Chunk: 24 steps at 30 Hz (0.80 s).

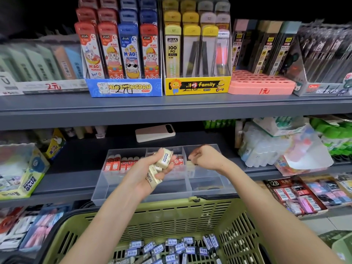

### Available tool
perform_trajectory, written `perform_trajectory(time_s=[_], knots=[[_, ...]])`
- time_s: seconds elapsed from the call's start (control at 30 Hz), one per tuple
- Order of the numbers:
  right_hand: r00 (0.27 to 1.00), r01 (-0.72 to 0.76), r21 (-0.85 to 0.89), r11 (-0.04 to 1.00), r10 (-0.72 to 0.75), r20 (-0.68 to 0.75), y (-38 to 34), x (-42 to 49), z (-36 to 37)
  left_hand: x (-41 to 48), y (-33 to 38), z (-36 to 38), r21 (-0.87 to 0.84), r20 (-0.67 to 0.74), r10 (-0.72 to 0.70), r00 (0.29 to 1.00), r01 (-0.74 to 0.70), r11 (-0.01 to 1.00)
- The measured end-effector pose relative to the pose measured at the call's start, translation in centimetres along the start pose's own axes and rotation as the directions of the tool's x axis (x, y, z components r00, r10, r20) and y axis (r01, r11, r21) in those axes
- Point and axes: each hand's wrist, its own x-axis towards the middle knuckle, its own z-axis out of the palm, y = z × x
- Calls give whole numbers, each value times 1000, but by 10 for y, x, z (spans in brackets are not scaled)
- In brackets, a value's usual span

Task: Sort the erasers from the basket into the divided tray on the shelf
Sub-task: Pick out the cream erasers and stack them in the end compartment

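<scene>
Several cream, paper-sleeved block erasers are gripped in the left hand above the clear plastic divided tray. They are judged light, firm and non-slippery, best pinched across the sleeved long sides. The right hand is curled over one more cream eraser in the right rear compartment; whether it is held cannot be told.

light: bright, even | top corners dark | edges blurred, bowed by wide-angle

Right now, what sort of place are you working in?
Most likely a stationery shop aisle: grey shelves carry display boxes of pencil leads with handwritten prices, and a green shopping basket of wrapped erasers sits in front of the divided tray.
</scene>
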Motion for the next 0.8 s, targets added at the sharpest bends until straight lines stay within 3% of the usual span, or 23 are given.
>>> perform_trajectory(time_s=[0.13,0.2,0.27,0.33,0.4,0.47,0.57,0.67,0.7,0.8], knots=[[1000,24,-71,997,-23,12,-2,-3,-4,1,-3,2,8,18,-11,1000,11,1000],[993,68,-92,993,-77,-90,-9,-11,-8,2,-4,2,14,31,-18,999,18,1000],[980,155,90,984,-142,-141,-19,-24,-11,3,-5,2,19,59,-28,998,27,999],[967,253,206,945,-244,-69,-32,-40,-13,3,-5,5,29,91,-35,995,32,999],[953,303,125,945,-302,-34,-39,-49,-10,3,-7,9,45,112,-34,993,29,999],[954,293,85,952,-285,-89,-42,-53,-8,3,-8,14,57,122,-29,992,22,998],[966,256,393,883,-247,-73,-40,-55,-10,2,-8,20,15,120,-40,992,39,999],[990,140,728,671,-99,-98,-29,-45,-19,3,-4,15,-100,45,-76,996,80,992],[985,141,717,683,-26,-168,-22,-37,-23,4,-1,11,-134,21,-78,997,80,988],[934,82,409,909,73,-350,1,-14,-26,3,4,-2,-143,-27,-65,998,60,988]])
